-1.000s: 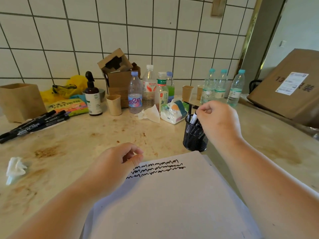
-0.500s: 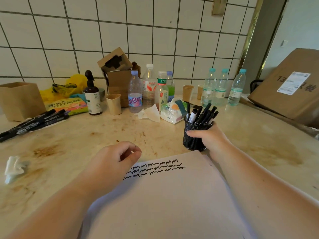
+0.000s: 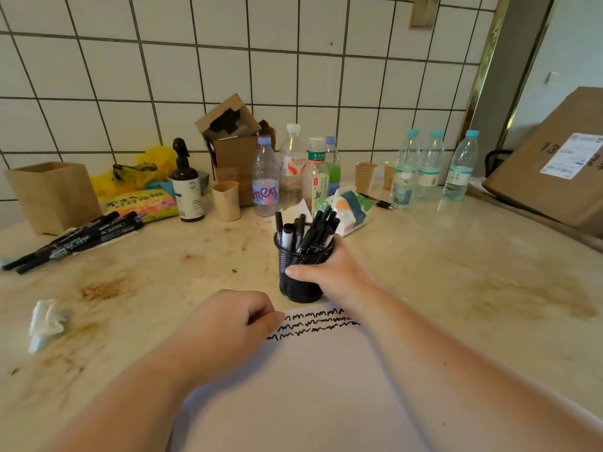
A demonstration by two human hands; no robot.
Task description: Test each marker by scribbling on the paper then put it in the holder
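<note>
A black mesh holder point(image 3: 298, 282) stands just beyond the white paper point(image 3: 313, 386) and holds several black markers point(image 3: 313, 231). My right hand point(image 3: 336, 275) grips the holder from its right side, thumb across the front. My left hand point(image 3: 228, 324) rests on the paper's top left corner with fingers curled, holding nothing that I can see. Three lines of black scribble point(image 3: 316, 322) run across the top of the paper. Several more black markers point(image 3: 75, 241) lie in a row on the counter at the far left.
Along the tiled wall stand water bottles point(image 3: 424, 164), a pump bottle point(image 3: 186, 184), paper cups point(image 3: 225, 200), cardboard boxes point(image 3: 233, 151) and a tissue pack point(image 3: 350, 210). A crumpled tissue point(image 3: 45, 321) lies at the left. A large carton point(image 3: 554, 164) sits at the right.
My right hand dropped from above the holder, took hold of its side and slid it left, closer to the paper's top edge. The left hand stayed on the paper.
</note>
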